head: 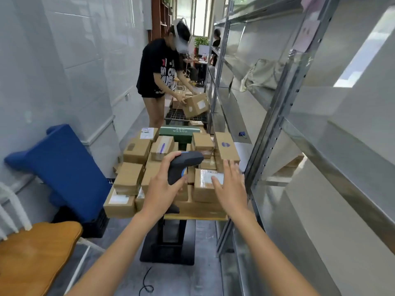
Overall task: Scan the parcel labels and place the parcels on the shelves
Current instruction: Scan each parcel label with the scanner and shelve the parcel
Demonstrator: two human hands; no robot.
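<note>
My left hand (pixel 163 184) grips a dark handheld barcode scanner (pixel 183 163), its head pointing right over the pile. My right hand (pixel 229 185) is spread with straight fingers on a small cardboard parcel (pixel 203 189) with a white label, at the front right of the pile. Several more cardboard parcels (pixel 136 150) and a green box (pixel 179 131) are stacked on a small wooden table (pixel 196 216). Grey metal shelves (pixel 320 150) run along the right side.
Another person (pixel 162 75) stands beyond the table, bending over with a cardboard box (pixel 195 104). A blue plastic object (pixel 62 169) leans on the left wall above a black crate (pixel 94 227). A wooden chair seat (pixel 32 253) is at the lower left. A beige bag (pixel 263 74) lies on an upper shelf.
</note>
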